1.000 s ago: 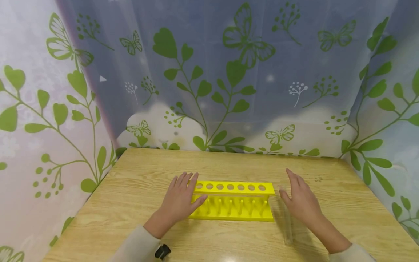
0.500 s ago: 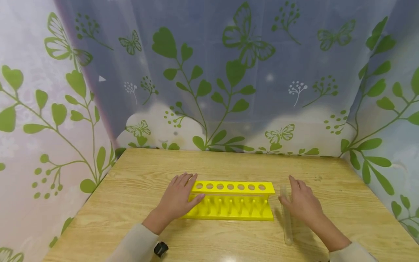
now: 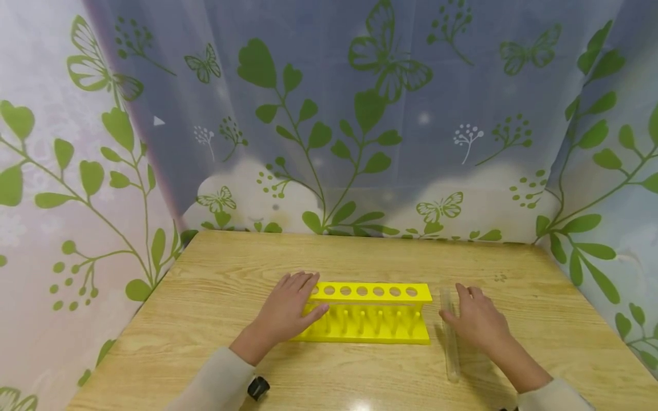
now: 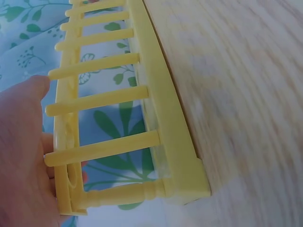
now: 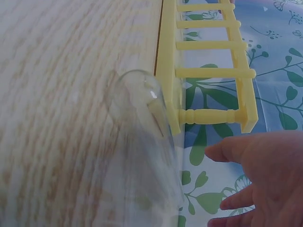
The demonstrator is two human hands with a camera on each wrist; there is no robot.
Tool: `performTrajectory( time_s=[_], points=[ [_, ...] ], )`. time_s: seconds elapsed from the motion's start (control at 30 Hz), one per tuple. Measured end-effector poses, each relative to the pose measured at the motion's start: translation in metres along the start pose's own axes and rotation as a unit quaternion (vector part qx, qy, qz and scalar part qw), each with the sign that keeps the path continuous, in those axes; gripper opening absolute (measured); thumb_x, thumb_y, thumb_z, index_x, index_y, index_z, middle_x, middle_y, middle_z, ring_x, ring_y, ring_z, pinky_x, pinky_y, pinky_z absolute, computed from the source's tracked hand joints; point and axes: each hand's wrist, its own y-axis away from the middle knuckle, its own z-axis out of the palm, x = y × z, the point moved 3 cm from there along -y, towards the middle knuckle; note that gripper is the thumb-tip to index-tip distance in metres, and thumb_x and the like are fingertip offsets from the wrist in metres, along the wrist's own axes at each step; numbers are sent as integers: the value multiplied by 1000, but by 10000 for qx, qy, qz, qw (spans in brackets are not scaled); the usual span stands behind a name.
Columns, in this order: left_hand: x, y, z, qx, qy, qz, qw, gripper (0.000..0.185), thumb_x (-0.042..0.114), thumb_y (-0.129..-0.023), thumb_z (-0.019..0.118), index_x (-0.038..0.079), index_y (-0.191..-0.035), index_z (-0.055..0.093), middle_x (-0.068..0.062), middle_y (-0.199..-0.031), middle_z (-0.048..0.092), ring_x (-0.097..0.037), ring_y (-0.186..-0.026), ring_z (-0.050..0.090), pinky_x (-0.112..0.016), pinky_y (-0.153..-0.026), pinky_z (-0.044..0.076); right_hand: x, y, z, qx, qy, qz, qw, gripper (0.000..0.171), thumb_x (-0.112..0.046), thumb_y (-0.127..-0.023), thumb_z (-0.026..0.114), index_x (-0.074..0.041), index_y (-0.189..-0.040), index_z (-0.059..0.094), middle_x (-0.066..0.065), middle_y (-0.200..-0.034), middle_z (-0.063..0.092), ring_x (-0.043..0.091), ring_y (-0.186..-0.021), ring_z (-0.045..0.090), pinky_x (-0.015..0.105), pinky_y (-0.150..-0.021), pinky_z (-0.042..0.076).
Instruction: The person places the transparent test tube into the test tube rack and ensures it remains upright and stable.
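Left hand [image 3: 284, 311] steadies rack [image 3: 370, 314], fingers flat; right hand [image 3: 475, 319], fingers relaxed, empty, beside tube [image 3: 450, 337]: next, pinch it.

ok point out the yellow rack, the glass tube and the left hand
yellow rack [image 3: 377, 291]: head view, top plate with holes
glass tube [image 3: 451, 348]: head view, mid-length of its body
left hand [image 3: 285, 311]: head view, back of hand

Test tube [image 5: 142, 156] near end cut off; left hand [image 3: 288, 311] hides rack [image 3: 370, 314] end.

Yellow rack [image 3: 370, 313], leaf-patterned curtain [image 3: 360, 114]
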Motion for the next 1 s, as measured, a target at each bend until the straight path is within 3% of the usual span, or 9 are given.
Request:
performTrajectory(
  time_s=[0.57,1.0],
  points=[
    [-4,0,2,8,-16,-297,9996,67,52,-99,45,4,-146,41,-14,-143,48,-33,-134,41,-55,-114,24,4,-3,10,-210,-67,47,9997,77,-43,-94,59,19,-135,38,43,-129,41,56,-111,50,60,-80,49],
    [-6,1,12,552,-366,-176,9976,62,50,-98,49,4,-138,50,-12,-131,56,-30,-123,51,-50,-108,35,6,-10,15,-383,-141,149,9991,77,-41,-96,58,22,-135,36,43,-127,45,55,-113,48,60,-83,48]
  ],
)
